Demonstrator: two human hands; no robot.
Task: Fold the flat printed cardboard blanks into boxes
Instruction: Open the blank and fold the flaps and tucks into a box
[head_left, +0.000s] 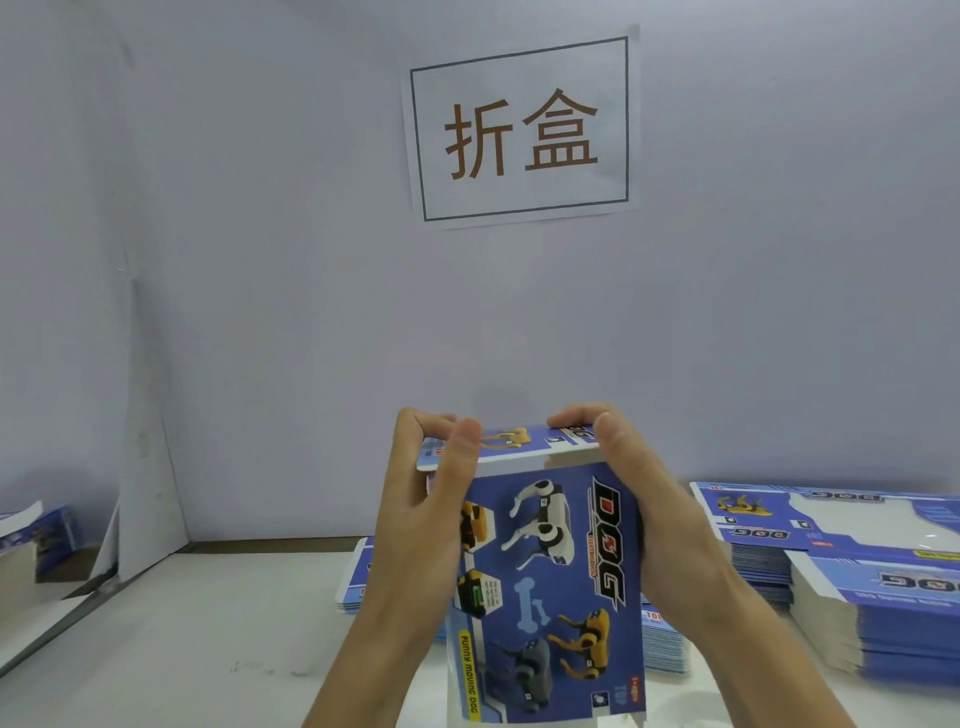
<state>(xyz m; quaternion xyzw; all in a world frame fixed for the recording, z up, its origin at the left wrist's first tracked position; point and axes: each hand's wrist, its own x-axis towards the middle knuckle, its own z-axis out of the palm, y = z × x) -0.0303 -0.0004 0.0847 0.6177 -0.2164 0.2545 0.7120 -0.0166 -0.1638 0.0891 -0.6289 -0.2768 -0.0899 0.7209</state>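
White table (218, 639), pale wall, and a box being closed at the top.

Up on the wall hangs a paper sign (522, 130). Both hands hold one blue box (545, 587) up over the table, right in the middle, so it stands tall and its top faces the fingers. The left hand (426, 499) wraps the left side, fingers curled over the top flap (509, 447), thumb in front. The right hand (639, 493) does the same on the right side. I think they squeeze both sides so the box keeps its shape while the flap gets pushed down. A stack of flat sheets (857, 577) waits on the right, close for grabbing next. More flat sheets (353, 582) lie behind the box.
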